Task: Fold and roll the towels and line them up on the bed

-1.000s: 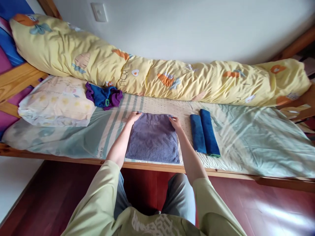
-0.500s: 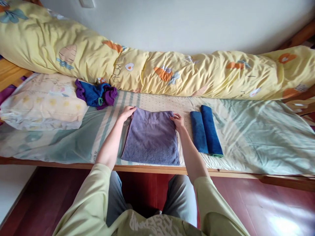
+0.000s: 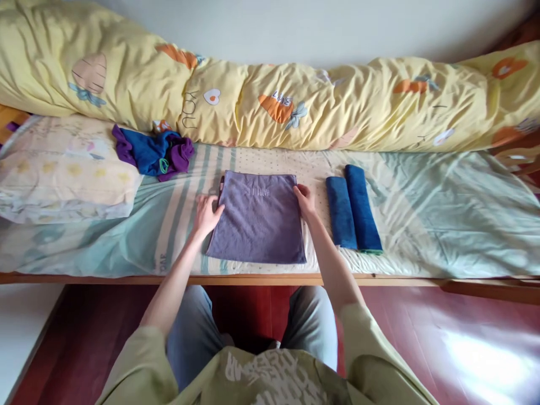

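A purple towel (image 3: 257, 219) lies folded and flat on the bed, with small lettering near its far edge. My left hand (image 3: 206, 215) is open at the towel's left edge, its thumb apart from the fingers and touching or almost touching the cloth. On the opposite side, my right hand (image 3: 305, 199) pinches the right edge just below the far corner; its fingertips are partly hidden. Two rolled or folded blue towels, a shorter one (image 3: 341, 212) and a longer one (image 3: 363, 208), lie side by side to the right of my right hand.
A crumpled blue and purple cloth (image 3: 154, 152) lies at the left beside a pale pillow (image 3: 63, 174). The rolled yellow quilt (image 3: 270, 107) runs along the wall. A wooden bed edge (image 3: 261, 279) passes in front of my knees.
My left hand has let go of the towel's far left corner and moved toward me along the left edge. My right hand has shifted slightly down from its corner. The view has tilted.
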Available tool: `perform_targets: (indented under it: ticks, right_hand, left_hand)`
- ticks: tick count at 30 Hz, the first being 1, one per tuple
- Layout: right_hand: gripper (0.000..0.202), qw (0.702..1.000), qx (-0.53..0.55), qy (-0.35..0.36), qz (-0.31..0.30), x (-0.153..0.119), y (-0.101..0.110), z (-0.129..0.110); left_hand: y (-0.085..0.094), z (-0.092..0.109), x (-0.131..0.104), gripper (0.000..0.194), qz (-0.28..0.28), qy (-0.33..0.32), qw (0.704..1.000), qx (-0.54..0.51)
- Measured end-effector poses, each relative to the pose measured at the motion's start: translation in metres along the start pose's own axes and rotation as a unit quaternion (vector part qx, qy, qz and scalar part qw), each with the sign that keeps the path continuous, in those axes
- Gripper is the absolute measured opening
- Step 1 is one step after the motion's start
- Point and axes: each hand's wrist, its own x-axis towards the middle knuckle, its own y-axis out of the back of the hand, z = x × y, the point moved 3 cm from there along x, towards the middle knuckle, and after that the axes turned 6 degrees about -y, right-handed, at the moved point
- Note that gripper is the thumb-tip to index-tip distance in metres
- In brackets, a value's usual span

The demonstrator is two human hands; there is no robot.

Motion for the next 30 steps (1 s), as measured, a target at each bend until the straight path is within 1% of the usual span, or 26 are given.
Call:
perform_targets:
  ticks: [2, 4, 5, 7, 9, 11, 13, 16, 19, 22, 26, 30]
  right_hand:
    - [0.062, 0.999, -0.043, 0.002, -0.011, -0.045, 0.027, 0.004]
    - [0.055, 0.995, -0.092, -0.008, -0.030, -0.097, 0.058, 0.009]
    - [0.052, 0.994, -0.098, -0.023, -0.052, -0.121, 0.071, 0.012]
    - [0.048, 0.989, -0.088, -0.059, -0.106, -0.162, 0.091, 0.015]
    - [0.047, 0.983, -0.081, -0.086, -0.141, -0.188, 0.101, 0.014]
    - [0.045, 0.981, -0.083, -0.094, -0.149, -0.199, 0.104, 0.010]
    - [0.046, 0.982, -0.075, -0.098, -0.143, -0.201, 0.103, 0.007]
    - [0.051, 0.982, -0.054, -0.115, -0.143, -0.200, 0.102, 0.007]
    - [0.053, 0.979, -0.047, -0.115, -0.159, -0.200, 0.102, 0.007]
    - [0.055, 0.978, -0.058, -0.111, -0.169, -0.201, 0.104, 0.006]
    - [0.059, 0.977, -0.068, -0.112, -0.167, -0.202, 0.107, 0.003]
    - [0.065, 0.975, -0.039, -0.129, -0.178, -0.205, 0.108, 0.003]
  left_hand:
    - [0.020, 0.002, -0.060, 0.029, -0.070, 0.021, 0.997, -0.033]
    - [0.035, 0.004, -0.108, 0.034, -0.088, 0.057, 0.992, -0.076]
    - [0.040, 0.005, -0.125, 0.037, -0.086, 0.074, 0.989, -0.096]
    - [0.046, 0.010, -0.145, 0.041, -0.073, 0.099, 0.984, -0.130]
    - [0.047, 0.015, -0.151, 0.044, -0.063, 0.114, 0.980, -0.153]
    - [0.047, 0.019, -0.150, 0.043, -0.063, 0.112, 0.979, -0.158]
    - [0.048, 0.021, -0.147, 0.037, -0.064, 0.101, 0.985, -0.127]
    - [0.050, 0.022, -0.144, 0.026, -0.064, 0.092, 0.992, -0.052]
    - [0.049, 0.021, -0.141, 0.023, -0.067, 0.088, 0.993, -0.031]
    - [0.047, 0.019, -0.138, 0.024, -0.069, 0.098, 0.991, -0.058]
    - [0.047, 0.014, -0.140, 0.030, -0.072, 0.128, 0.980, -0.132]
    - [0.053, 0.016, -0.149, 0.035, -0.042, 0.132, 0.978, -0.159]
